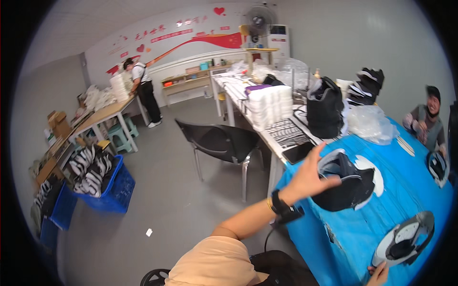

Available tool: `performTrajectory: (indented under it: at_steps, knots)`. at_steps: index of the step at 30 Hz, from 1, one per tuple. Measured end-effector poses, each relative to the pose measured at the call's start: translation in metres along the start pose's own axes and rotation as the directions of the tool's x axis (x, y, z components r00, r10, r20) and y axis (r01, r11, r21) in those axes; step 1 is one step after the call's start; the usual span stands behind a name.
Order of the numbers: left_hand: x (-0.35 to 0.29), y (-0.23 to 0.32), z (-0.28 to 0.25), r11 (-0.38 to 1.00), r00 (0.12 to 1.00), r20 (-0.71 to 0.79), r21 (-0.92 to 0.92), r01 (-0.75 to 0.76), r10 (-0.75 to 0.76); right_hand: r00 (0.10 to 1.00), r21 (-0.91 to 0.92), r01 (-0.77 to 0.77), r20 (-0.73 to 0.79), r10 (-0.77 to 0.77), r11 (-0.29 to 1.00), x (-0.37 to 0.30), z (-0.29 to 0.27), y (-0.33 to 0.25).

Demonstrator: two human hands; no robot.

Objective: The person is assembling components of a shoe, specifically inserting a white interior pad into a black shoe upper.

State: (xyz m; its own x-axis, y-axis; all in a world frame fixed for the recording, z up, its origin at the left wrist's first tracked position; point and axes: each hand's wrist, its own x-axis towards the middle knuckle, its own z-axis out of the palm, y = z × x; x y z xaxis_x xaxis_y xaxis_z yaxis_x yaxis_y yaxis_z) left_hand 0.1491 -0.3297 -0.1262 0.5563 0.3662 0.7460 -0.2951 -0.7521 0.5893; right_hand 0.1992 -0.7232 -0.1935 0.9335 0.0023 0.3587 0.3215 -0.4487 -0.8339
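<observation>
My left hand (310,177) reaches over the blue-covered table with its thumb spread from its fingers. It is open beside a black shoe upper (341,193) with a grey lining; whether it touches the upper I cannot tell. Behind that upper lies a white, curved flat piece (372,174). At the lower right, my right hand (378,275) is closed on the near end of a grey and white shoe upper (390,248), its opening facing up. Part of that hand is cut off by the lower edge.
A blue sheet (329,255) covers the table. Beyond are a phone (298,152), a stack of white pieces (269,107), a clear plastic bag (372,125) and a black chair (219,141). One person sits across at right with another upper (436,167). Blue crates (112,190) stand left.
</observation>
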Motion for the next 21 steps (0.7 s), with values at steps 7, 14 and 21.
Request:
performTrajectory:
  at_steps: [7, 14, 21]
  knots:
    - [-0.04, -0.013, 0.031, 1.0, 0.996, -0.086, -0.016, 0.02, -0.021, 0.995, -0.054, 0.084, -0.041, -0.086, 0.995, -0.001, 0.005, 0.009]
    - [-0.031, -0.02, 0.051, 0.991, 0.988, -0.135, 0.099, 0.086, -0.073, 0.985, -0.034, 0.153, -0.08, -0.156, 0.988, 0.023, 0.02, 0.05]
    - [-0.039, -0.024, 0.029, 0.985, 0.981, -0.191, 0.174, -0.012, 0.046, 0.985, 0.037, 0.148, -0.099, -0.143, 0.988, 0.008, 0.025, 0.038]
